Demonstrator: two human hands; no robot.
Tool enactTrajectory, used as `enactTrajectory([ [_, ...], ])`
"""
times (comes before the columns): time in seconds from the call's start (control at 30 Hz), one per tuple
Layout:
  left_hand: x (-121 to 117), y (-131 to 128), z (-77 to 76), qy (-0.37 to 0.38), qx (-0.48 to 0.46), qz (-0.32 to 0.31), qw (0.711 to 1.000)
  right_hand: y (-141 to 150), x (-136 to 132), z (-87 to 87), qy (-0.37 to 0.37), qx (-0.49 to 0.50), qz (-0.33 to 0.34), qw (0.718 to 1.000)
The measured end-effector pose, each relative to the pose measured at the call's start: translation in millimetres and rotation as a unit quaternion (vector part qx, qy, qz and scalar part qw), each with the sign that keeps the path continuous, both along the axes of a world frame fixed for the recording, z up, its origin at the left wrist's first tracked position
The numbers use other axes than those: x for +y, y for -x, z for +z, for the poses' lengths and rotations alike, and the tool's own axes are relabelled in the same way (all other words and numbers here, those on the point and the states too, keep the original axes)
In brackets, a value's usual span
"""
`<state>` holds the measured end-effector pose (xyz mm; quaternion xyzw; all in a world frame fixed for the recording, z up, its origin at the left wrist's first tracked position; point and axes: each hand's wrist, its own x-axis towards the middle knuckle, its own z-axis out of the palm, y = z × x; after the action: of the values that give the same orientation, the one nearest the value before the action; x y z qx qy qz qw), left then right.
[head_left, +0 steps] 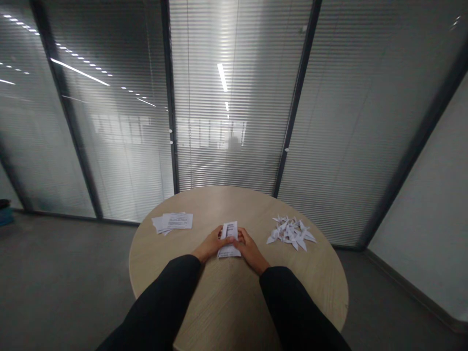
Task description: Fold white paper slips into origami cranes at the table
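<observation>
The fingers [226, 237] of both my hands are closed on a folded strip of white printed paper [229, 251]. The strip lies low in the middle of the frame, near the close edge of a round wood table [223, 207]. My left hand [212, 245] holds it from the left side, and my right hand [250, 251] holds it from the right. To do this well, I should press evenly with both hands, keep the paper edges lined up, and run a finger firmly along each fold. A stack of loose printed sheets [174, 222] lies to the left on the table. A pile of small white paper birds [291, 234] lies to the right.
</observation>
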<state>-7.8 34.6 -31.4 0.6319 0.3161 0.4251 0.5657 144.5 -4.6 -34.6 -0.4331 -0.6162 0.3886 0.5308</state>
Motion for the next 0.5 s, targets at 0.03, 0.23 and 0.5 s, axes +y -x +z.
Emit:
enactTrajectory([
  [0.03,-1.5,0.4,2.6,0.006,-0.007,-0.009,1.0,-2.4,2.1,-1.3,0.004,0.015,0.003,1.0],
  [0.23,-2.9,3.9,12.1,0.044,-0.069,-0.03,0.996,-13.0,10.9,-8.0,0.018,0.081,-0.037,0.996],
  [0.5,0.3,10.7,11.9,0.052,-0.101,-0.042,0.993,-13.0,3.5,-0.6,0.049,0.151,-0.047,0.986],
])
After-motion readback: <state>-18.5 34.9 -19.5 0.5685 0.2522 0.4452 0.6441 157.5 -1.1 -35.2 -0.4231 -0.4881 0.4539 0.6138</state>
